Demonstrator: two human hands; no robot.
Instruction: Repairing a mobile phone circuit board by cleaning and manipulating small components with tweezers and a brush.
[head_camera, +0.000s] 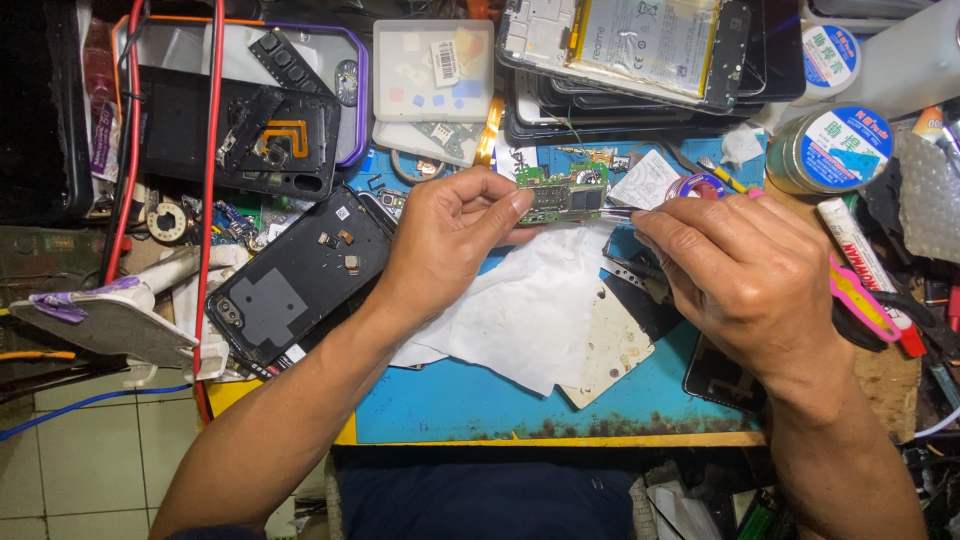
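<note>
A phone shell (300, 275), opened and stripped, was seen lying at the left of the blue mat (450, 400), its work judged partly done with reassembly left. At centre, a green circuit board (565, 192) was pinched between thumb and fingers of the left hand (450, 235), raised above a white cloth (530, 300). At the right, the right hand (745, 270) was closed on thin tweezers (618, 211), tips touching the board's edge.
</note>
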